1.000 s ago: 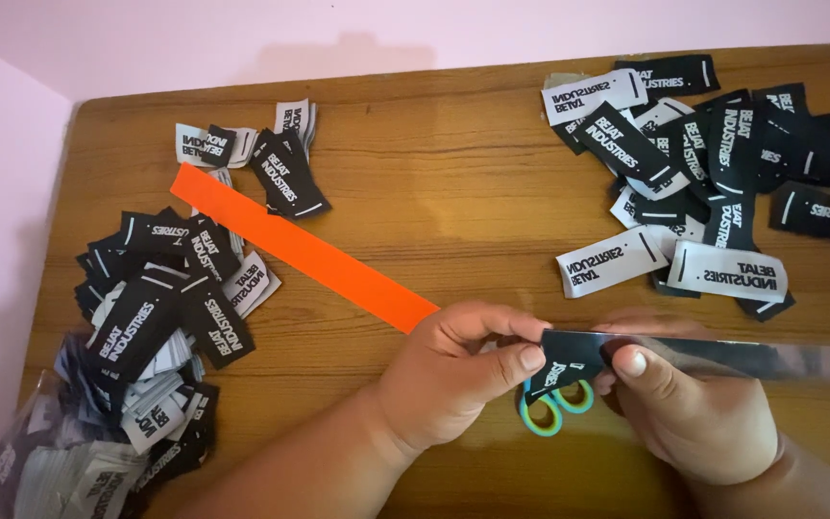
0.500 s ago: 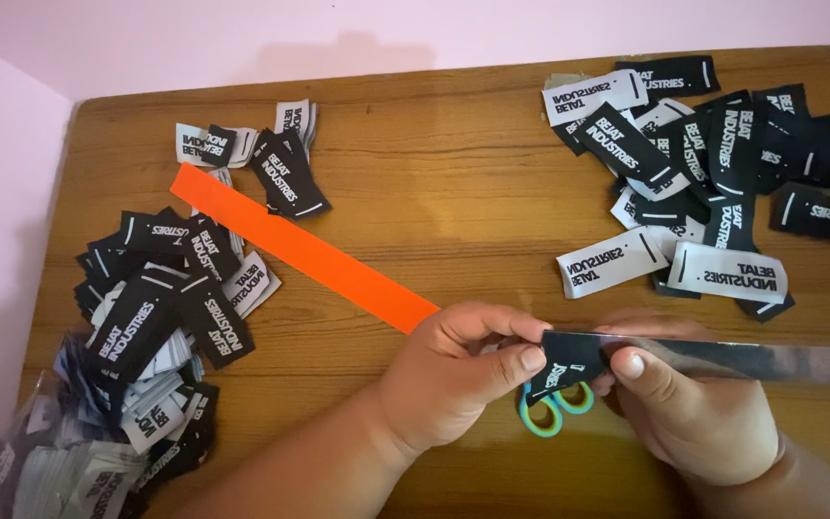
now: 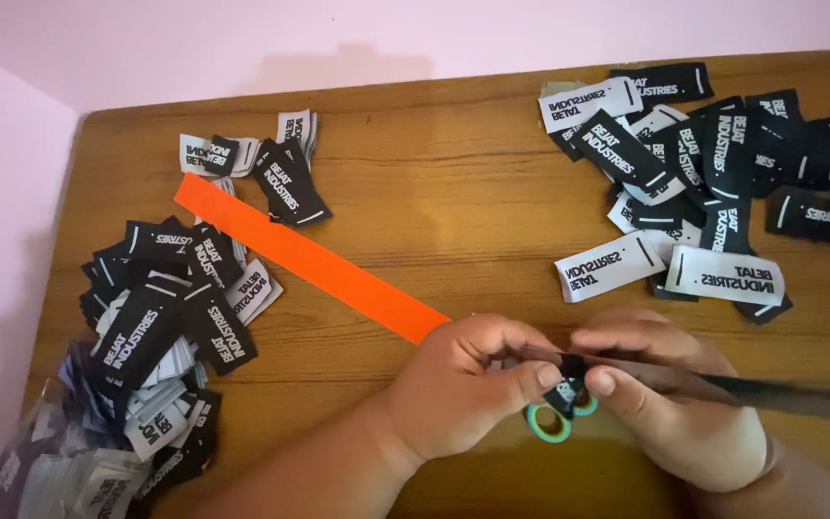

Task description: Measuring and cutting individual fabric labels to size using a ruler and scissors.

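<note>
Near the front edge of the wooden surface (image 3: 453, 221), your left hand (image 3: 463, 394) and right hand (image 3: 670, 404) both pinch a small black woven label (image 3: 569, 377) above teal-handled scissors (image 3: 557, 420), mid-fold, needing steady pressure next.

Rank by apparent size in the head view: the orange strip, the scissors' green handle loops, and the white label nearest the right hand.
1. orange strip, longest by far
2. white label
3. scissors' handle loops, smallest, partly hidden by fingers

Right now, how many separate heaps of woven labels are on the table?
3: a left heap, a small cluster at top left, and a right heap. More may lie beyond the frame edges.
</note>
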